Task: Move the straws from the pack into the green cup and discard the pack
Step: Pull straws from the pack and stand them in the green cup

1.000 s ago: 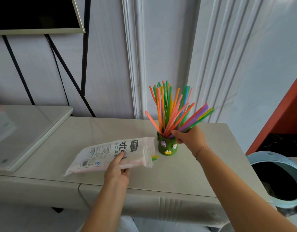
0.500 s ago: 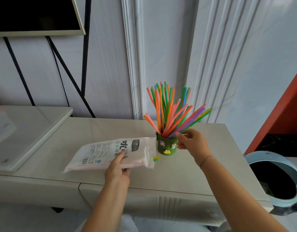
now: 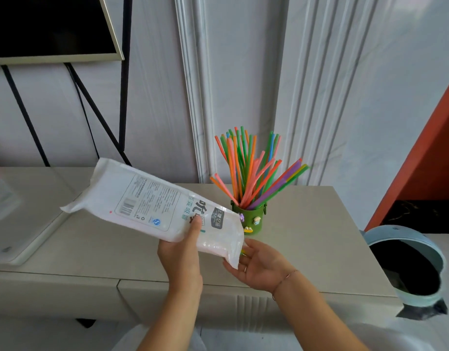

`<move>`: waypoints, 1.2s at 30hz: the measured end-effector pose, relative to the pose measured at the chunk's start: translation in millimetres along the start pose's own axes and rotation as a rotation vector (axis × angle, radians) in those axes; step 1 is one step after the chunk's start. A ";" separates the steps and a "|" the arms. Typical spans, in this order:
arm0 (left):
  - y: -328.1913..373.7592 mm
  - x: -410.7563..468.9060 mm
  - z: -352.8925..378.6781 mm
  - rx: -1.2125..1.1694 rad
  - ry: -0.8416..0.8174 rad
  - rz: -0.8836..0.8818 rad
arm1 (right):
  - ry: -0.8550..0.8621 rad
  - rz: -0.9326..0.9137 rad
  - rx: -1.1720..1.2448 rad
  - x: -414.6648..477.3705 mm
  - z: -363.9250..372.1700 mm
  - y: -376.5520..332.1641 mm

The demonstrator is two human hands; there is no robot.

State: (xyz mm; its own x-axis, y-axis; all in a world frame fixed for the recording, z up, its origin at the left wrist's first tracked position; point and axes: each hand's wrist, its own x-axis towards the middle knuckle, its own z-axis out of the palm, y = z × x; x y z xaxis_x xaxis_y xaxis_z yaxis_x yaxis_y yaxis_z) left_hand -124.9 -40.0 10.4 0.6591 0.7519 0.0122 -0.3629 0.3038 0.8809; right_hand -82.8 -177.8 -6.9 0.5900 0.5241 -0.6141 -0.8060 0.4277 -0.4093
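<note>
Coloured plastic straws (image 3: 248,173): most stand fanned in the cup, several leaning far to the right; a few yellow-green tips (image 3: 243,252) show at the pack's mouth.
White printed plastic pack (image 3: 152,201): held off the table and tilted, open mouth low, in front of the cup.
Small green cup with stuck-on figures (image 3: 252,220): upright on the beige tabletop (image 3: 314,236), partly hidden by the pack.
Left hand (image 3: 180,254): clasps the pack from below, thumb pressed on its printed face.
Right hand (image 3: 262,268): palm up under the pack's mouth, fingers loose and spread, grasping nothing that I can see.
Pale blue waste bin (image 3: 408,262): on the floor to the right, dark mouth open.
Risk, spill: I judge the last straws could slide past my slack fingers and scatter over table or floor.
Risk, knock: the pack's corner or my hand could clip the leaning straws and tip the light cup.
Risk, early discard: I could bin the pack with straws left inside; its cloudy film hides the contents.
</note>
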 end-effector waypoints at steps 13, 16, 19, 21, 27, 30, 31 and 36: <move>3.6 -2.6 4.4 0.080 -0.100 0.116 | 0.075 -0.009 -0.214 -8.8 -5.1 2.0; 7.0 3.9 1.5 0.065 -0.029 0.055 | 0.062 -0.072 -0.204 -8.8 -6.1 0.7; 7.8 13.8 -5.7 0.018 0.060 -0.075 | 0.037 -0.206 -0.094 -8.4 -5.7 -6.2; 6.7 18.3 -11.1 -0.035 0.100 -0.206 | 0.047 -0.301 -0.067 -10.3 -5.8 -14.1; -0.1 20.4 -18.1 -0.187 0.175 -0.416 | 0.158 -0.389 -0.560 -22.3 -3.6 -18.4; -2.7 20.3 -16.6 -0.226 0.198 -0.452 | 0.188 -0.434 -0.759 -24.9 -1.7 -12.7; -3.2 20.0 -16.5 -0.237 0.201 -0.464 | 0.192 -0.439 -0.779 -25.5 -0.9 -11.8; -6.2 21.1 -16.0 -0.258 0.220 -0.492 | 0.151 -0.438 -0.747 -25.2 1.3 -10.1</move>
State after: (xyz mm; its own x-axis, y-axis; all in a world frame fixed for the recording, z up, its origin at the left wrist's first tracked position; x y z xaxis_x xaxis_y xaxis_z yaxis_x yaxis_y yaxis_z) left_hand -119.2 -16.6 -2.4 0.6488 0.5819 -0.4903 -0.2160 0.7587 0.6146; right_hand -89.5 -194.4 13.6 0.8835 0.3006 -0.3594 -0.3604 -0.0541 -0.9312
